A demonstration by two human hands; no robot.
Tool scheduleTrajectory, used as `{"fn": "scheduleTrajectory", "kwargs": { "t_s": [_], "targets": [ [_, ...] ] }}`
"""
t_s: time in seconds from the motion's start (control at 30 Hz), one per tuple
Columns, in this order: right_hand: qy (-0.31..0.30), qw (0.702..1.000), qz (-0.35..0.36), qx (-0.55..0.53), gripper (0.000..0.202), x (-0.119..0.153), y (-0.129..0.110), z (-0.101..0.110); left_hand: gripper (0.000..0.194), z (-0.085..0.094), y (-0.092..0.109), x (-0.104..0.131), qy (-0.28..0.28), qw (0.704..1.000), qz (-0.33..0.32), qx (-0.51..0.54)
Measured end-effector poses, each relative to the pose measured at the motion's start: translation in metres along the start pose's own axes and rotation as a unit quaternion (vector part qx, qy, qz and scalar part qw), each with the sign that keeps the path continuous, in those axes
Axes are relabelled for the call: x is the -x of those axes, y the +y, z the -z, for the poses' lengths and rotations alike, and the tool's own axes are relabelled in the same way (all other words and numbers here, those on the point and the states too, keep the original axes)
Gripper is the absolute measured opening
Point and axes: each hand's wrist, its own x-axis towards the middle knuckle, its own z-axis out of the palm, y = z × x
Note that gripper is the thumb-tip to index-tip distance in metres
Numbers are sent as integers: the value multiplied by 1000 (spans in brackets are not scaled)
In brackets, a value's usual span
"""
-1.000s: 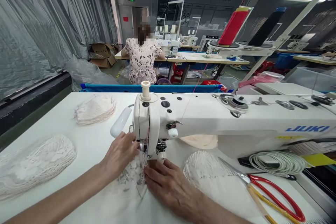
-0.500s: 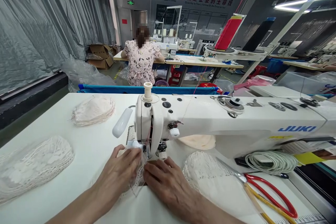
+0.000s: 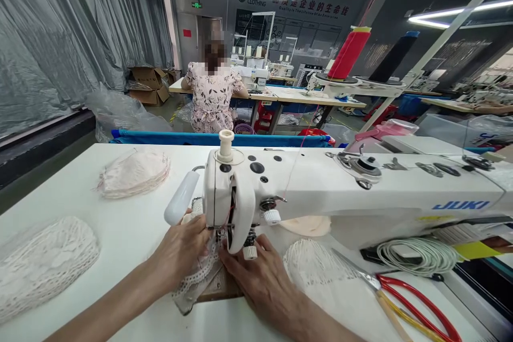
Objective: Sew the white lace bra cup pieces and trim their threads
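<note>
A white sewing machine (image 3: 304,181) stands across the white table, its needle area low at its left end. A piece of white lace (image 3: 200,272) runs beneath the machine head and hangs toward the front, over a brownish plate. My left hand (image 3: 186,248) is closed on the lace's left side, just left of the presser foot. On the right, my right hand (image 3: 258,272) lies with bent fingers at the lace's right edge; its fingertips are partly hidden behind the machine head, so its grip is unclear.
Lace stacks (image 3: 48,264) and pale fabric pieces (image 3: 134,171) lie at left. Right of my hands are another lace piece (image 3: 316,262), red-handled scissors (image 3: 417,299) and a coiled cord (image 3: 417,254). A person (image 3: 212,91) sits at a table beyond the blue cloth (image 3: 216,138).
The lace has shifted, and more of it shows in front of the machine. My left hand has moved slightly left and my right hand sits slightly farther right. The view has tilted a little.
</note>
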Motion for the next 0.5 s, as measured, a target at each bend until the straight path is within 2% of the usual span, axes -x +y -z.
{"fn": "scheduleTrajectory", "kwargs": {
  "t_s": [0.2, 0.5],
  "targets": [
    [15, 1000, 10, 9, 32, 1, 1, -2, 19, 0, 1, 2, 6, 1000, 2, -17],
    [21, 1000, 16, 4, 31, 0, 1, -2, 20, -15, -6, 3, 23, 1000, 9, 9]
  ]
}}
